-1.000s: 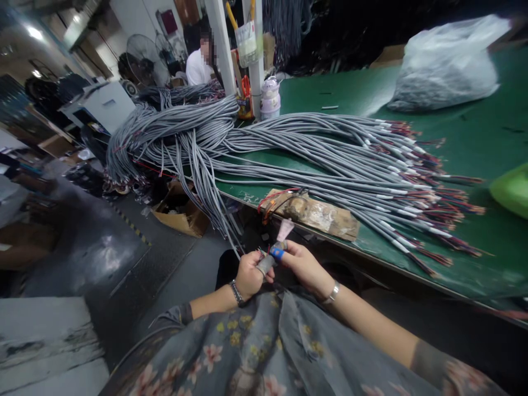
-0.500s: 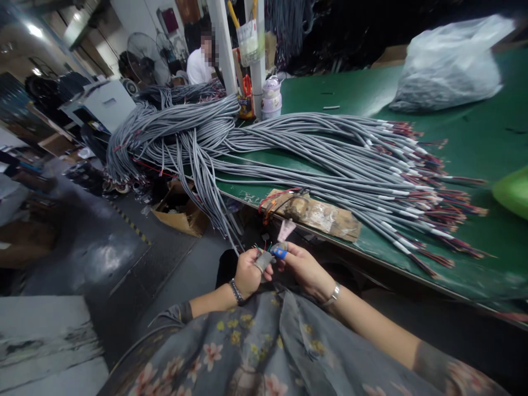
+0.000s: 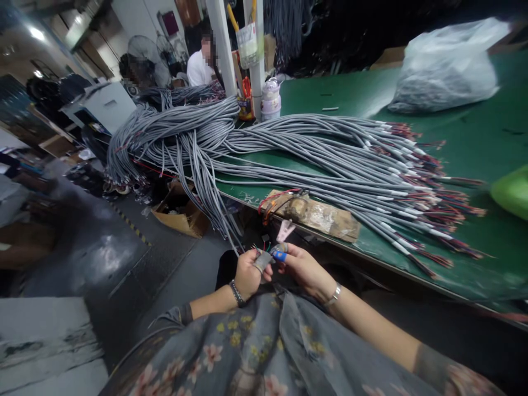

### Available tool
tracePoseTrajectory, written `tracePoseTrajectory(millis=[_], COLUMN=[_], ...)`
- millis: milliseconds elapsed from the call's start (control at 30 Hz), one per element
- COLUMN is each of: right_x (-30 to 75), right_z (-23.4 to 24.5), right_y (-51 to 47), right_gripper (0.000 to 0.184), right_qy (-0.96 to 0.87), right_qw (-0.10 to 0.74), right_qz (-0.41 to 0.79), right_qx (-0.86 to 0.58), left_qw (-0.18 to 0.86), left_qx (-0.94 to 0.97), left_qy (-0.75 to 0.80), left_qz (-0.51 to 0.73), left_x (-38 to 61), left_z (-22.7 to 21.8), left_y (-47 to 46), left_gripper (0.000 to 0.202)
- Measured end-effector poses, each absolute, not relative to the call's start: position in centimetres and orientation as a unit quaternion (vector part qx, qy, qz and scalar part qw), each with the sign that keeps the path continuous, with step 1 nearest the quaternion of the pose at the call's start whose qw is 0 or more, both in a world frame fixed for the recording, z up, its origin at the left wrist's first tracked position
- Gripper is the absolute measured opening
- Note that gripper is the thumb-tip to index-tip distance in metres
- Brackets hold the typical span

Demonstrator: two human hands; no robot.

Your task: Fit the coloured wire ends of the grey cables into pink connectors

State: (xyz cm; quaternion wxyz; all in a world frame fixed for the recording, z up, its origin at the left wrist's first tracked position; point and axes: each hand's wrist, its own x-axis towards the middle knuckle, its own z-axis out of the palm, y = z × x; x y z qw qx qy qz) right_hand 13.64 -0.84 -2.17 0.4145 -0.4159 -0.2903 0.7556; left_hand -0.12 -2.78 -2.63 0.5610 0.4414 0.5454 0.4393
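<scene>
While fisted, left hand grips cable end, right hand pinching beside

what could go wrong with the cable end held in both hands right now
1. The thin coloured wires at the cable end are pinched between the left hand and right hand; a slip might bend them or prick the fingers.
2. That cable hangs off the green table among loose strands of the grey cable pile; a tug could drag others over the edge.

Cable heap blocks middle of green table; far strip bare; floor left seemingly open.
</scene>
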Motion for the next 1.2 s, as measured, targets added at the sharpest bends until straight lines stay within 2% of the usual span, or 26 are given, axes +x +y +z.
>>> tracePoseTrajectory(millis=[400,667,800,1000,1200], right_x=[13.8,13.9,13.9,14.0,13.8], right_z=[-2.1,-2.6,-2.4,-1.9,-1.4], right_y=[-1.2,-1.2,-1.3,-1.4,-1.3], right_gripper=[0.035,0.032,0.034,0.048,0.038], right_qy=[-0.313,-0.231,-0.218,-0.25,-0.265], right_qw=[0.436,0.395,0.397,0.39,0.402], right_qz=[0.724,0.797,0.798,0.783,0.755], right_qx=[-0.432,-0.394,-0.398,-0.415,-0.444], left_qw=[0.59,0.618,0.597,0.567,0.553], left_qx=[0.371,0.357,0.369,0.419,0.459], left_qy=[0.554,0.538,0.549,0.553,0.552], left_qz=[0.456,0.448,0.454,0.444,0.423], left_x=[0.3,0.3,0.3,0.0,-0.3], left_z=[-2.5,-2.7,-2.4,-2.3,-1.9], left_y=[-2.7,-2.7,-2.7,-2.8,-2.9], left_gripper=[0.04,0.041,0.041,0.041,0.039])
